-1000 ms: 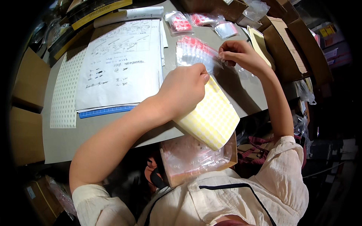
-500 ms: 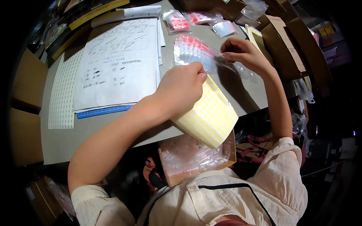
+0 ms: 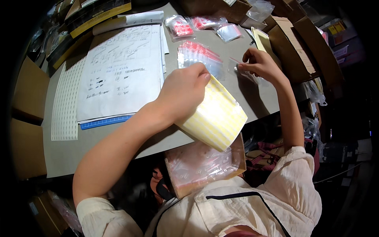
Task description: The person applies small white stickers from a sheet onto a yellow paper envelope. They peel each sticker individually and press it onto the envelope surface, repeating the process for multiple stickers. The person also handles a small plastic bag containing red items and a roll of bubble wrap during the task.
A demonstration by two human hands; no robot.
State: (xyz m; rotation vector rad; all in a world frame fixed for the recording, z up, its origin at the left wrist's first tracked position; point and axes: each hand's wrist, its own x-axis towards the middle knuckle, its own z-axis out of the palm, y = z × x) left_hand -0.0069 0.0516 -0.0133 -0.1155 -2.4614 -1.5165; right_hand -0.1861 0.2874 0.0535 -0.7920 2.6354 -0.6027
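Observation:
My left hand (image 3: 184,91) is closed on the upper edge of a sheet of yellow-and-white label stickers (image 3: 217,116), which hangs tilted over the table's front edge. Just beyond that hand lies a fan of clear zip bags (image 3: 197,53) with red strips, partly hidden by it. To the right of the fan, my right hand (image 3: 262,66) pinches a small clear zip bag (image 3: 233,63) close above the table. Part of this bag is hidden behind the fingers. Below the sheet, an open cardboard box (image 3: 238,158) holds several clear bags with small ring-shaped items.
Written papers (image 3: 122,75) lie on a blue board (image 3: 104,121) at the left, beside a sheet of small printed marks (image 3: 67,106). Packs of red-marked bags (image 3: 181,27) sit at the back of the grey table (image 3: 158,142). Cardboard boxes (image 3: 292,43) stand at the back right.
My right hand has drawn a clear zip bag rightward, away from the fan. My left hand still holds the sticker sheet, with little movement.

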